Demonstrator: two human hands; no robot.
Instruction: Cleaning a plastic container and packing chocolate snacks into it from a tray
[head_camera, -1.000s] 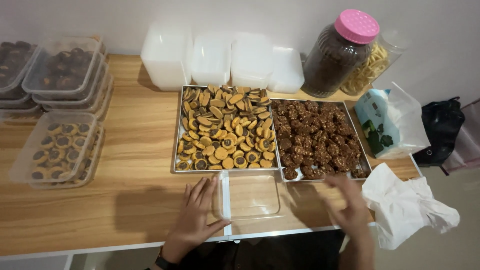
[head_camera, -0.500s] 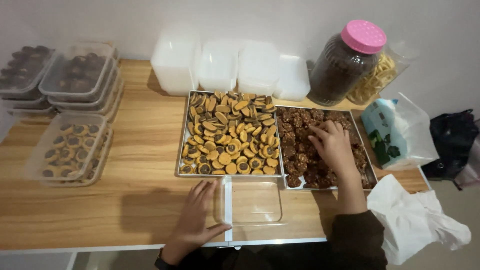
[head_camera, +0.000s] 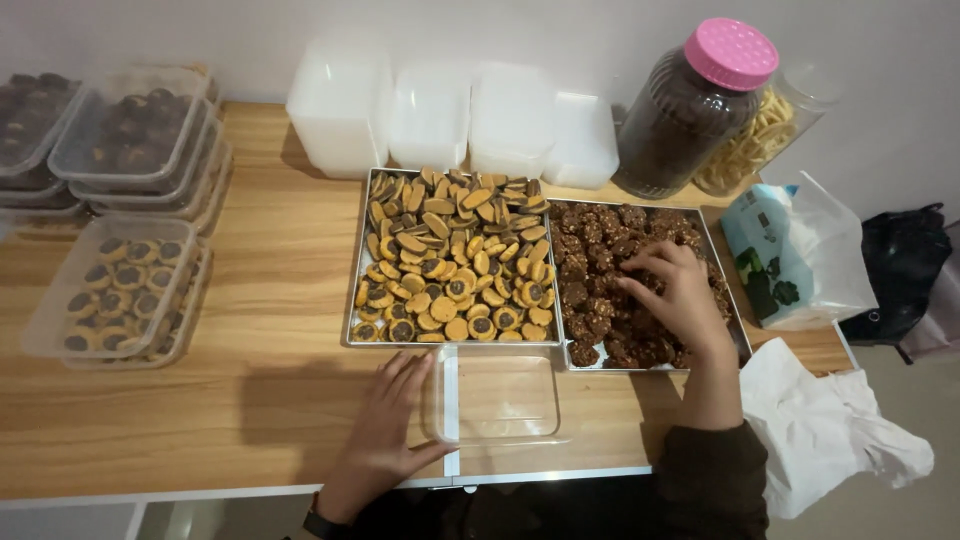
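My left hand (head_camera: 385, 425) lies flat on the wooden table (head_camera: 250, 400), its fingers against the left side of an empty clear plastic container (head_camera: 497, 396). My right hand (head_camera: 672, 290) reaches into the metal tray of dark chocolate clusters (head_camera: 600, 290), its fingers curled down onto the pieces. Whether a piece is between the fingers is hidden. Left of that tray is a metal tray of round tan cookies with dark centres (head_camera: 450, 260).
Stacked lidded containers of cookies (head_camera: 115, 295) and dark pieces (head_camera: 130, 140) stand at the left. White plastic tubs (head_camera: 440, 115) line the back wall. A pink-lidded jar (head_camera: 690, 110), a jar of yellow crackers (head_camera: 750, 135), a plastic bag (head_camera: 790, 250) and crumpled white paper (head_camera: 830, 425) are on the right.
My right hand rose from the table's front edge into the tray of chocolate clusters and has settled lower among them. My left hand stayed by the clear container.
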